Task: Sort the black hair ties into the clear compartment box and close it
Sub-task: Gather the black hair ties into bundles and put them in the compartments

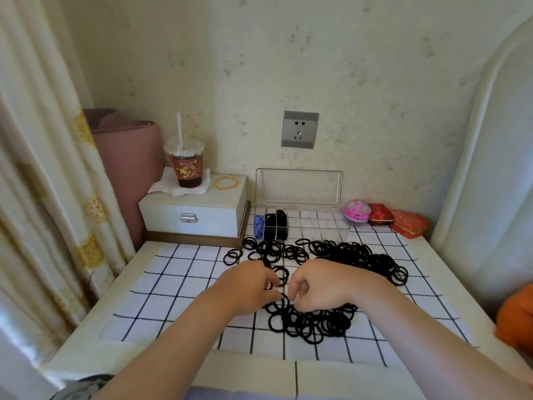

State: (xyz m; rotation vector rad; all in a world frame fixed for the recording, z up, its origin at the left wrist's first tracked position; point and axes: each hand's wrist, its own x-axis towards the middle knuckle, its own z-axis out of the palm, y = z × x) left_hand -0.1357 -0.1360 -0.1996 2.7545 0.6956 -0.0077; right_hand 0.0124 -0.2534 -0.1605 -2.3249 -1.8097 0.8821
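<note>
Both sets of fingers are curled and meet over the black hair ties; the left hand has its fingers clamped on a few thin loops, and the right hand pinches one loop between thumb and bent fingers; under them the soft round elastic rings lie heaped on a white cloth with a black grid, spread over the counter, in front of the clear compartment box; a wider tangle lies nearer that box; its hard transparent lid stands upright; its leftmost cell holds blue ties, the next cells black ones; left of the box sits a white drawer case bearing a gold bangle and a lidded cup.
</note>
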